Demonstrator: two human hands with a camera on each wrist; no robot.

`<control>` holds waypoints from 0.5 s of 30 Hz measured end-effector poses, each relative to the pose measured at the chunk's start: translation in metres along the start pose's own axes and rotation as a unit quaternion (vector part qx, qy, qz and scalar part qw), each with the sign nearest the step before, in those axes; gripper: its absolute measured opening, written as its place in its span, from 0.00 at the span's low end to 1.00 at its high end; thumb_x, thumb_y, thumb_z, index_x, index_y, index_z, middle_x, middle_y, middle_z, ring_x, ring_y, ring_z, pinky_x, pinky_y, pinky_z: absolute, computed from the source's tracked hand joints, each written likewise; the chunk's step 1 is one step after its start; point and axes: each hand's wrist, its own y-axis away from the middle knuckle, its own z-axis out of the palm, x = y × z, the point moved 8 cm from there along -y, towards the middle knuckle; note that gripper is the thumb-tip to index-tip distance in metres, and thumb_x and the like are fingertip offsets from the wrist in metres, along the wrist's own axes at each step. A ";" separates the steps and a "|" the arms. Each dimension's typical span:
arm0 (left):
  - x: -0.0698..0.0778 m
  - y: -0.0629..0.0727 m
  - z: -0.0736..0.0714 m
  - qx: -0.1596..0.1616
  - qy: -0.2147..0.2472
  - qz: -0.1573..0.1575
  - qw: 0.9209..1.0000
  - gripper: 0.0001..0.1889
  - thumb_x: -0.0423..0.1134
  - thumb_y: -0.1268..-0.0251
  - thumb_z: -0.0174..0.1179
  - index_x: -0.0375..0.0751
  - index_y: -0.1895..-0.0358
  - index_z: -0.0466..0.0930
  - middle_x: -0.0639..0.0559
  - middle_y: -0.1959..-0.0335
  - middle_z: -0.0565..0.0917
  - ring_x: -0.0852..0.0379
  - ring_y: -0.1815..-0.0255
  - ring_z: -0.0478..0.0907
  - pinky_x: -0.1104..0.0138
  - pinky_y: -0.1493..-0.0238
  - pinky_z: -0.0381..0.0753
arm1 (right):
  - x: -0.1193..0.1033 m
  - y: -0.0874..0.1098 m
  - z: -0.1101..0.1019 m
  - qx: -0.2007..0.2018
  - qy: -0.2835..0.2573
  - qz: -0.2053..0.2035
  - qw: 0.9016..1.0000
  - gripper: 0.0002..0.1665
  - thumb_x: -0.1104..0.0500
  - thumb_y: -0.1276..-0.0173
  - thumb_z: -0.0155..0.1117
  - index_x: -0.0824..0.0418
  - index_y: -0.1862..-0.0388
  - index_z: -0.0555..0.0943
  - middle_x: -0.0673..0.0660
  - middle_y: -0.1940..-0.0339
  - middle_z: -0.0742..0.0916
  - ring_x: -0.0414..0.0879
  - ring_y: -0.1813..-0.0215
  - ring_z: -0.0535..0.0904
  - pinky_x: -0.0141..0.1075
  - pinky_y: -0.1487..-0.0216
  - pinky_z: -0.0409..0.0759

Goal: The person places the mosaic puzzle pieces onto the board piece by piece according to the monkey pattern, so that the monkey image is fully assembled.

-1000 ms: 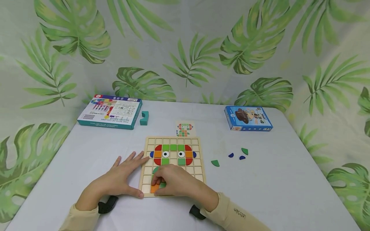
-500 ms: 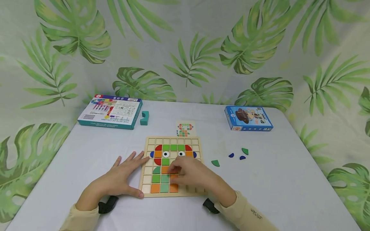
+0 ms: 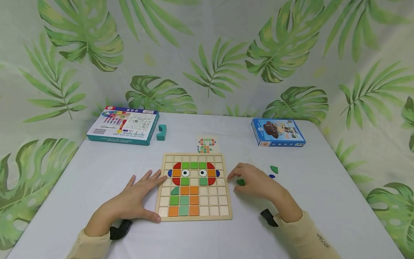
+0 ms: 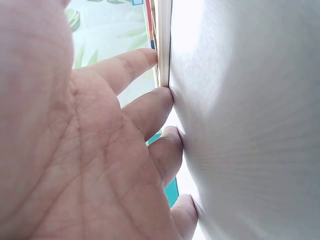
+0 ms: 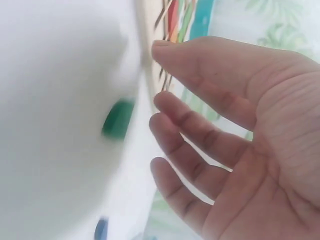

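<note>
A wooden grid board (image 3: 214, 200) lies on the table, its upper cells holding a face of red, green and orange pieces with round eyes. Lower down, orange squares (image 3: 194, 210) and green pieces (image 3: 184, 200) fill several cells at the left. My left hand (image 3: 134, 199) is spread along the board's left side, its thumb and a fingertip touching the edge. Just past the right edge, my right hand (image 3: 255, 181) hovers with loosely bent fingers, holding nothing. Beneath it lies a green quarter-circle piece (image 3: 240, 182), also visible apart from the fingers in the right wrist view (image 5: 118, 120).
Farther right lie another green quarter-circle (image 3: 274, 169) and a blue half-circle (image 3: 272, 176). A pattern card (image 3: 207, 144) touches or nearly touches the board's far edge. Behind stand a white-and-teal box (image 3: 123, 126), a teal block (image 3: 161, 132) and a blue box (image 3: 278, 132).
My right hand has left the orange square at the lower left of the board, passed over its middle, and moved right to the loose pieces. My left hand has stayed still.
</note>
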 end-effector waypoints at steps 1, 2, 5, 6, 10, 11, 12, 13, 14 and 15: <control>0.000 0.000 0.000 0.000 0.000 0.000 1.000 0.66 0.68 0.62 0.84 0.55 0.15 0.62 0.43 0.11 0.57 0.30 0.10 0.45 0.22 0.20 0.34 | 0.005 0.002 0.000 -0.002 0.003 0.007 1.000 0.15 0.63 0.36 0.79 0.54 0.50 0.91 0.49 0.50 0.89 0.47 0.46 0.83 0.48 0.38 0.86; 0.000 0.000 0.000 0.000 -0.001 0.000 1.000 0.66 0.68 0.62 0.84 0.55 0.15 0.62 0.43 0.11 0.57 0.30 0.10 0.45 0.22 0.20 0.34 | 0.008 0.003 -0.001 -0.004 0.005 0.009 1.000 0.15 0.64 0.37 0.79 0.54 0.51 0.91 0.50 0.51 0.89 0.46 0.47 0.83 0.48 0.39 0.86; 0.000 0.000 0.000 -0.001 -0.003 0.000 1.000 0.66 0.68 0.62 0.84 0.55 0.15 0.62 0.43 0.11 0.56 0.30 0.10 0.45 0.22 0.19 0.34 | 0.015 0.006 0.000 -0.011 0.003 0.013 1.000 0.15 0.65 0.38 0.80 0.54 0.52 0.91 0.49 0.53 0.89 0.44 0.50 0.82 0.46 0.41 0.87; 0.000 0.000 0.000 -0.001 -0.003 0.000 1.000 0.66 0.68 0.62 0.84 0.55 0.15 0.62 0.43 0.11 0.56 0.30 0.10 0.45 0.22 0.19 0.34 | 0.017 0.007 0.000 -0.013 0.001 0.015 1.000 0.15 0.65 0.37 0.79 0.54 0.52 0.91 0.49 0.54 0.88 0.43 0.51 0.82 0.45 0.42 0.87; -0.001 -0.001 0.000 -0.004 -0.001 -0.003 1.000 0.66 0.68 0.62 0.84 0.55 0.15 0.62 0.43 0.11 0.56 0.30 0.10 0.45 0.22 0.19 0.33 | 0.020 0.008 0.001 -0.016 -0.008 0.018 1.000 0.14 0.66 0.35 0.78 0.55 0.51 0.91 0.49 0.55 0.88 0.42 0.52 0.81 0.44 0.42 0.87; 0.000 -0.001 0.001 -0.005 0.000 -0.004 1.000 0.66 0.68 0.62 0.84 0.55 0.15 0.62 0.43 0.11 0.56 0.30 0.10 0.45 0.22 0.19 0.33 | 0.021 0.007 0.001 -0.016 -0.011 0.019 1.000 0.14 0.66 0.35 0.77 0.55 0.51 0.91 0.49 0.55 0.88 0.42 0.53 0.81 0.44 0.42 0.88; 0.000 -0.001 0.001 -0.006 -0.001 -0.004 1.000 0.66 0.68 0.62 0.84 0.55 0.15 0.62 0.43 0.11 0.56 0.30 0.10 0.45 0.22 0.19 0.34 | 0.021 0.007 0.001 -0.017 -0.013 0.019 1.000 0.14 0.67 0.34 0.77 0.56 0.51 0.91 0.49 0.55 0.88 0.42 0.53 0.81 0.43 0.43 0.88; 0.000 -0.001 0.001 -0.007 0.000 -0.005 1.000 0.66 0.68 0.62 0.84 0.56 0.15 0.62 0.43 0.11 0.57 0.30 0.10 0.45 0.22 0.19 0.33 | 0.022 0.007 0.001 -0.017 -0.015 0.020 1.000 0.14 0.67 0.34 0.76 0.56 0.51 0.91 0.49 0.55 0.88 0.42 0.53 0.81 0.43 0.43 0.88; 0.000 -0.001 0.001 -0.008 0.000 -0.005 1.000 0.66 0.68 0.62 0.84 0.55 0.15 0.62 0.43 0.11 0.57 0.30 0.10 0.45 0.22 0.19 0.33 | 0.023 0.007 0.002 -0.017 -0.018 0.021 0.999 0.14 0.68 0.34 0.76 0.56 0.51 0.91 0.49 0.56 0.88 0.42 0.53 0.81 0.43 0.43 0.88; 0.000 -0.001 0.001 -0.008 -0.001 -0.006 1.000 0.66 0.68 0.62 0.84 0.56 0.14 0.62 0.43 0.11 0.56 0.30 0.10 0.45 0.22 0.20 0.33 | 0.023 0.006 0.002 -0.018 -0.020 0.023 0.999 0.14 0.68 0.34 0.76 0.56 0.51 0.91 0.49 0.56 0.88 0.42 0.54 0.81 0.43 0.43 0.88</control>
